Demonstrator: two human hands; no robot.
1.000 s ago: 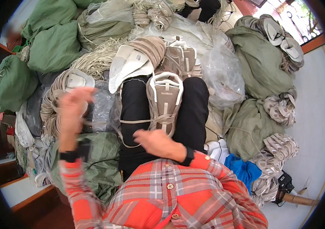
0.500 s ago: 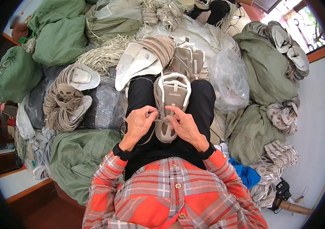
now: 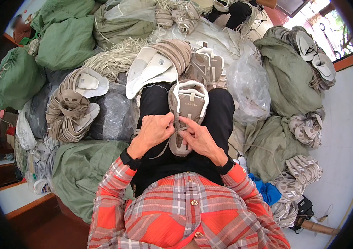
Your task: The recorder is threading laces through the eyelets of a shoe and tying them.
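Observation:
A taupe and white shoe upper [image 3: 190, 104] rests between my knees, its opening turned away from me. A flat beige shoelace [image 3: 164, 148] runs across its front, looping past my fingers and trailing toward my lap. My left hand [image 3: 153, 132] is closed in a pinch at the upper's left edge, the lace apparently between thumb and forefinger. From the right, my right hand [image 3: 201, 140] pinches the lace over the toe part, its forefinger stretched toward the left hand. The fingertips partly hide the lace holes. Just beyond stands a fanned stack of uppers [image 3: 172, 56] with white linings.
A heap of beige laces [image 3: 112, 60] lies beyond my left knee. More stacked uppers [image 3: 69, 118] sit at left. Green cloth sacks [image 3: 66, 43] and a clear plastic bag [image 3: 249, 89] surround me. Bundled uppers [image 3: 296, 178] lie at right by a blue cloth [image 3: 265, 189].
My left hand has turned, its back now more upward, and shifted slightly toward the upper's edge. The right fingers have curled in a little. The lace loop has moved between them.

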